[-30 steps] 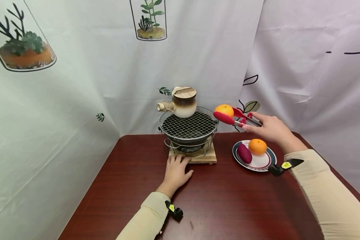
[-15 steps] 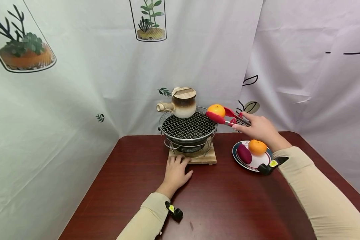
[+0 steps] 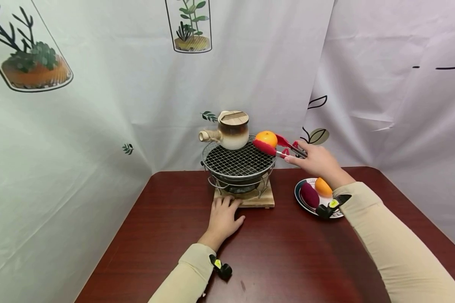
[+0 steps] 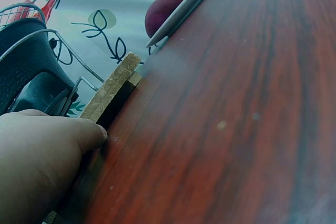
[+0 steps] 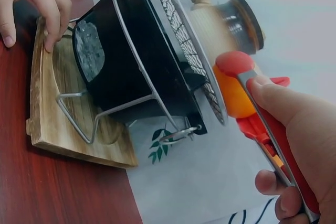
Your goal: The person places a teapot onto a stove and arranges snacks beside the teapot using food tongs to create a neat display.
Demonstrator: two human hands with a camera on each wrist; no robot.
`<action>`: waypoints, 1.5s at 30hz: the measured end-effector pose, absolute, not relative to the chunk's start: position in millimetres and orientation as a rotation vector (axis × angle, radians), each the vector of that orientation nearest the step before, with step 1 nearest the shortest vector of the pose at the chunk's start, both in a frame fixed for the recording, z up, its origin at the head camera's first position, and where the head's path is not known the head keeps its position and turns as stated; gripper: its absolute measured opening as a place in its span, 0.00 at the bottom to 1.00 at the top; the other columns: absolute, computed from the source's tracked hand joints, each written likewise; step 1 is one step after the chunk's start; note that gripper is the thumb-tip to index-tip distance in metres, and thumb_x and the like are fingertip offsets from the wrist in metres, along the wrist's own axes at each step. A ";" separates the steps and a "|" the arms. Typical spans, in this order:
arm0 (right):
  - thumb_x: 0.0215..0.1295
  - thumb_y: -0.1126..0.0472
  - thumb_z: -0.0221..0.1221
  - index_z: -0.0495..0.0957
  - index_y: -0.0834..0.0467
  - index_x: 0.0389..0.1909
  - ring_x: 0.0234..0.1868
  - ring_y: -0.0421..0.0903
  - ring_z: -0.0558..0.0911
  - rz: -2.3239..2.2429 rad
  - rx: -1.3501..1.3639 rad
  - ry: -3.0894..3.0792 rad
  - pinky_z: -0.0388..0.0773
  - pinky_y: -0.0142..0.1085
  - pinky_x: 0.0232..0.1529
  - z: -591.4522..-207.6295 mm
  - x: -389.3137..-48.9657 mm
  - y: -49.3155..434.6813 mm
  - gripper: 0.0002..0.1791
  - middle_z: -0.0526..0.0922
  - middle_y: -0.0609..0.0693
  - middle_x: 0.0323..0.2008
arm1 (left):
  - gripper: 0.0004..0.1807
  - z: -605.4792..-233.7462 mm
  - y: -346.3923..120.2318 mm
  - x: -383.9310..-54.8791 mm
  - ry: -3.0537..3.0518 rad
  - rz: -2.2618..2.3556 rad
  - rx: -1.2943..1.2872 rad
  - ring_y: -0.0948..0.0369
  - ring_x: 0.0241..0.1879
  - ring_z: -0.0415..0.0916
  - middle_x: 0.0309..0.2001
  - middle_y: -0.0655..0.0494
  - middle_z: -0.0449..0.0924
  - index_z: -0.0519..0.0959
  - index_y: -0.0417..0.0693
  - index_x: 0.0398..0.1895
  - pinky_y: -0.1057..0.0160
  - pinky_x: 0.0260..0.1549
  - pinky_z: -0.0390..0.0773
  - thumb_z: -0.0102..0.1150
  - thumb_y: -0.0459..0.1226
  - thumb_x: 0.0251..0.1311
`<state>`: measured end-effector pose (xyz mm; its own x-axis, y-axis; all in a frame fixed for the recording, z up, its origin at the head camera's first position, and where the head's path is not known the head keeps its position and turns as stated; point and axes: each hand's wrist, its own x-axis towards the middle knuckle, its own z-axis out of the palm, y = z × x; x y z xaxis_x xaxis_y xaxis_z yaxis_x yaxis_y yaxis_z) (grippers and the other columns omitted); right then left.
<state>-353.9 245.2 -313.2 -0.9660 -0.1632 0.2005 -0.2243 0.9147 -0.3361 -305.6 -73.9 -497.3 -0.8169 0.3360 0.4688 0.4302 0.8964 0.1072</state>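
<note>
My right hand [image 3: 316, 162] grips a pair of red-tipped tongs [image 5: 270, 129]. Between their red ends sits an orange mandarin [image 3: 266, 138], held by the right edge of a round grill's wire mesh [image 3: 233, 163]; whether it touches the mesh, I cannot tell. My left hand [image 3: 223, 219] lies at the front of the wooden board [image 3: 255, 201] under the grill, its fingertips touching the board's edge in the right wrist view. On the back of the mesh stands a brown and cream clay pot [image 3: 234, 139] with a wooden lid and a side handle pointing left.
On the table [image 3: 273, 252] at right, a plate [image 3: 298, 196] bears a purple sweet potato [image 3: 309, 195] and a second mandarin [image 3: 322, 187], partly hidden by my right wrist. A printed cloth [image 3: 144, 105] hangs behind and at the sides.
My right hand has moved left with the tongs and mandarin, from above the plate side to the grill's right edge. The left hand stays in place.
</note>
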 end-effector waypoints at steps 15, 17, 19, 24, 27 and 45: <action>0.61 0.24 0.53 0.62 0.55 0.76 0.55 0.64 0.77 0.524 0.313 -2.877 0.75 0.59 0.50 -317.0 -362.9 233.3 0.52 0.76 0.67 0.62 | 0.25 -498.3 -73.8 -306.5 -2.617 -0.283 -0.556 0.47 0.54 0.69 0.56 0.51 0.74 0.80 0.61 0.57 0.41 0.58 0.67 0.69 0.53 0.56; 0.61 0.23 0.53 0.62 0.55 0.76 0.55 0.64 0.77 0.516 0.312 -2.877 0.75 0.59 0.51 -318.1 -364.5 232.0 0.52 0.77 0.67 0.62 | 0.25 -498.2 -73.8 -306.2 -2.615 -0.284 -0.557 0.47 0.53 0.69 0.56 0.51 0.74 0.80 0.60 0.57 0.41 0.58 0.67 0.69 0.53 0.56; 0.61 0.23 0.52 0.61 0.55 0.77 0.56 0.64 0.77 0.516 0.309 -2.882 0.75 0.59 0.52 -318.7 -365.8 230.3 0.53 0.76 0.67 0.62 | 0.25 -498.3 -73.9 -306.0 -2.617 -0.287 -0.558 0.47 0.54 0.69 0.56 0.51 0.74 0.80 0.60 0.57 0.41 0.58 0.67 0.69 0.53 0.56; 0.61 0.23 0.52 0.59 0.55 0.78 0.58 0.65 0.76 0.527 0.298 -2.902 0.74 0.61 0.54 -319.1 -368.7 226.9 0.54 0.73 0.68 0.65 | 0.25 -498.9 -74.0 -305.9 -2.620 -0.287 -0.559 0.47 0.54 0.69 0.57 0.51 0.74 0.80 0.60 0.57 0.41 0.59 0.67 0.69 0.53 0.57; 0.62 0.24 0.53 0.58 0.55 0.78 0.58 0.65 0.76 0.532 0.291 -2.910 0.74 0.62 0.54 -318.7 -369.5 225.7 0.53 0.73 0.68 0.65 | 0.25 -499.1 -74.0 -306.4 -2.616 -0.282 -0.559 0.47 0.54 0.69 0.56 0.51 0.74 0.80 0.60 0.57 0.41 0.59 0.67 0.69 0.53 0.56; 0.63 0.27 0.56 0.57 0.55 0.78 0.58 0.64 0.77 0.535 0.284 -2.918 0.74 0.62 0.55 -317.6 -370.2 223.7 0.52 0.73 0.67 0.65 | 0.25 -497.8 -74.1 -306.8 -2.619 -0.292 -0.564 0.47 0.54 0.69 0.57 0.50 0.75 0.80 0.60 0.57 0.41 0.59 0.67 0.69 0.53 0.57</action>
